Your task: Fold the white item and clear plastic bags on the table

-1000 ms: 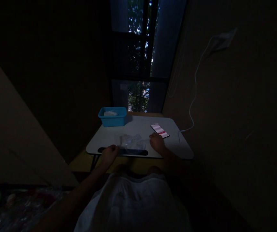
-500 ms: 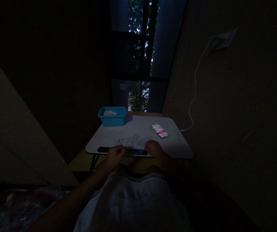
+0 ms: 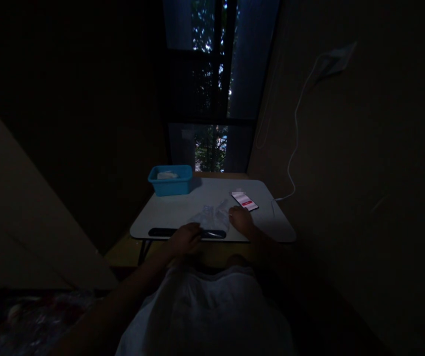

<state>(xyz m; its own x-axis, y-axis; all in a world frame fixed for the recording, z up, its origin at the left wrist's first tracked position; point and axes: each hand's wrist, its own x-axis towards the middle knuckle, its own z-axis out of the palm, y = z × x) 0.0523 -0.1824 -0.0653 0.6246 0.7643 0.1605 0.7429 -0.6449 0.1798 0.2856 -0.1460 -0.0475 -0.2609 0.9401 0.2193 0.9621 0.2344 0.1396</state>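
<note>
In dim light a crumpled clear plastic bag (image 3: 210, 218) lies near the front edge of a small white table (image 3: 175, 207). My left hand (image 3: 185, 239) is curled at the bag's near left corner, over the table's dark front slot. My right hand (image 3: 240, 219) rests with bent fingers at the bag's right edge. Both hands touch the plastic; whether they pinch it is too dark to tell.
A blue tub (image 3: 171, 179) with something white inside stands at the table's back left. A phone (image 3: 244, 200) with a lit screen lies at the right, just beyond my right hand. A white cable (image 3: 294, 143) hangs from the right wall to the table. A window is behind.
My left hand has moved right along the front edge toward the bag. The bag has bunched up and shifted right, closer to my right hand.
</note>
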